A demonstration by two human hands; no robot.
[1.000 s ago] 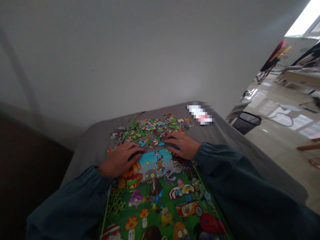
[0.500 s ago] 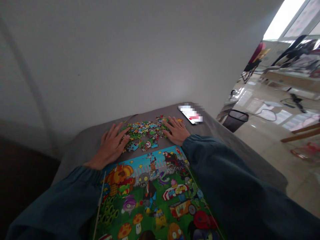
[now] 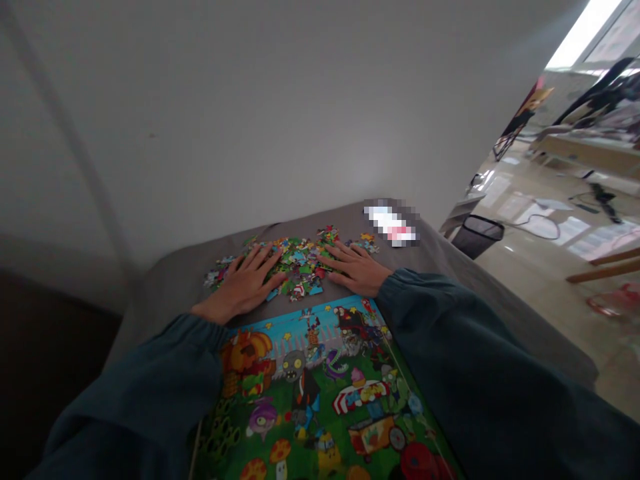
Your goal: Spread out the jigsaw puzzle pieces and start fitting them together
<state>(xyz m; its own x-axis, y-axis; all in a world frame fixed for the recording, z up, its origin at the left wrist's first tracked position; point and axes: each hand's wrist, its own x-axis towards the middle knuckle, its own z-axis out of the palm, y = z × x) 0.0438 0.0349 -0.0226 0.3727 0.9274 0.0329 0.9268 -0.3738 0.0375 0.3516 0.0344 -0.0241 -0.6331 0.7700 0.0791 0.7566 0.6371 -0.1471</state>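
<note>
A loose heap of small colourful jigsaw puzzle pieces (image 3: pixel 299 257) lies on the grey cloth. My left hand (image 3: pixel 245 280) rests flat on the heap's left part, fingers spread, with some pieces showing beyond it on the left. On the right side my right hand (image 3: pixel 356 268) lies over pieces too, its fingers stretched out and apart. Neither hand grips anything; pieces under the palms are hidden. Close in front of me is a cartoon picture board (image 3: pixel 310 387) with zombies, mushrooms and a pumpkin, lying between my forearms.
A lit phone (image 3: pixel 391 223), partly blurred, lies at the back right of the cloth-covered table (image 3: pixel 475 313). Behind it rises a pale wall (image 3: pixel 280 120). On the floor at the right stand a dark mesh bin (image 3: pixel 477 235) and a wooden-legged piece of furniture (image 3: pixel 603 270).
My left hand has moved right and inward onto the pieces, uncovering some at the far left. My right hand has shifted slightly, with its fingers still spread. The whole view has tilted a little.
</note>
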